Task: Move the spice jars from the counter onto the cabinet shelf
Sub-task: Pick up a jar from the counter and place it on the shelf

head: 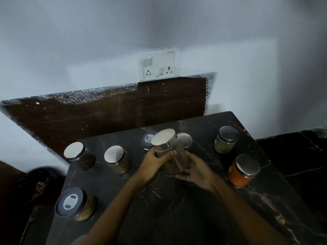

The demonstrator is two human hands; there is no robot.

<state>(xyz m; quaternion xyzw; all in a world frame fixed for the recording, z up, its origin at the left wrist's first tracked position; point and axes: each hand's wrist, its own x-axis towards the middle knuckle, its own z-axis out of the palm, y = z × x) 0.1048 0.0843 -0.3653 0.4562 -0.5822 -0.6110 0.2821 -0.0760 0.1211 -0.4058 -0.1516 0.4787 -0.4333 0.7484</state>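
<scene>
Clear glass with a flat silver lid: a tall spice jar [167, 149] is held tilted above the middle of the dark marble table [177, 209], its lid leaning toward the far wall. The left hand [154, 163] curls its fingers [156, 153] round the jar's upper body, and the right hand [196, 169] cups the lower end from the other side, so both hands grip it. Seven more jars stand on the table, well apart: two silver-lidded ones to the left, a grey-lidded one at the near left edge [74, 204], two partly hidden behind the held jar, a jar of green powder [225, 139] at the far right, and a jar of orange powder [242, 169] nearer on the right. Beyond the table are a brown backsplash and a white switch-and-socket plate [160, 64] on a pale wall. No cabinet shelf is in view. The jar appears to be mid-lift; the next move likely calls for carrying it upright to the shelf.
</scene>
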